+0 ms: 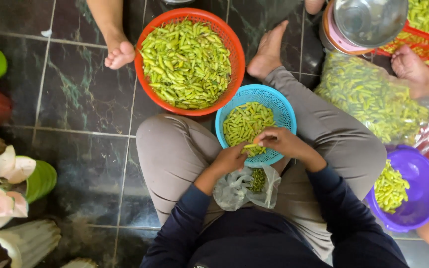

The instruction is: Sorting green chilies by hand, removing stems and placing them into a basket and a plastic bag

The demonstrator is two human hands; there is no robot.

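Landmark: the blue basket (283, 106), resting on the seated person's lap, half filled with small green chillies.
Left hand (230, 159): just below the blue basket's near rim, curled, fingers pressed around one end of a yellow-green chilli (250, 146).
Right hand (281, 141): over the blue basket's near rim, fingertips pinching the other end of the same chilli; the two hands meet at it.
Chilli: held between both hands, at the near edge of the blue basket, just above the heap inside.
Plastic bag (234, 188): clear, open, lying on the lap just below the blue basket and under the left hand, with a small dark green clump in it.
Red basket (232, 42): on the floor, just beyond the blue basket to the upper left, touching or nearly touching it, heaped with green chillies.
Big bag (368, 94): clear, full of chillies, to the right of the blue basket past the person's knee.
Purple bowl (420, 198): well to the lower right of the blue basket, holding a small pile of chillies.
Steel bowl (371, 20): far upper right of the blue basket.
Other people: bare feet (120, 53) on the dark tiled floor (80, 94) around the red basket and near the big bag.
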